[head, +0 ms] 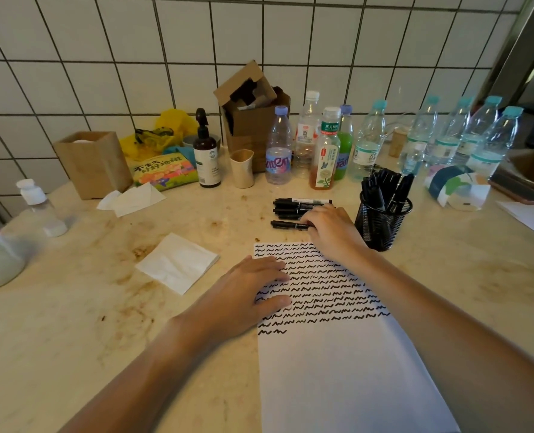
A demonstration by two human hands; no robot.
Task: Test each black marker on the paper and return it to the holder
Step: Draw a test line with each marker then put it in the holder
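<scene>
the nearest loose marker (289, 225) was laid crosswise just beyond the paper (337, 354), its right end grasped by the right hand (331, 228) beside the holder (381, 223). the paper was pressed by the flat, empty left hand (250, 289).
</scene>
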